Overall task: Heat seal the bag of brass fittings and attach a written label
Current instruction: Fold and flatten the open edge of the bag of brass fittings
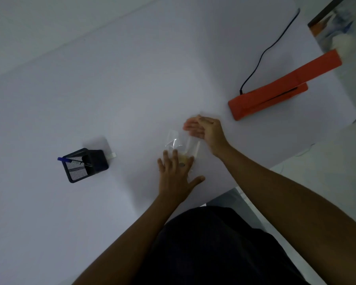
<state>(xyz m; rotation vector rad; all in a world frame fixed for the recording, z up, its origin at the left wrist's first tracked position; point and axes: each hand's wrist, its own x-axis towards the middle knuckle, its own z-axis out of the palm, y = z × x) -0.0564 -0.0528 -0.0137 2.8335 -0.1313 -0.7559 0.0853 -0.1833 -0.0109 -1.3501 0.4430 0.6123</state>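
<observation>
A clear plastic bag [178,141] lies flat on the white table [111,89], with yellowish brass fittings [185,160] bunched at its near end. My left hand [176,173] lies palm down with fingers spread, pressing on the fittings end of the bag. My right hand [203,128] hovers with its fingers apart, blurred, at the bag's far right corner. An orange heat sealer [275,93] stands to the right with its arm raised. A small white label strip [112,155] lies behind the pen holder.
A black mesh pen holder [84,164] with a blue pen [67,159] stands to the left. The sealer's black cord [269,48] runs to the back right. The table edge passes close to my body at the lower right.
</observation>
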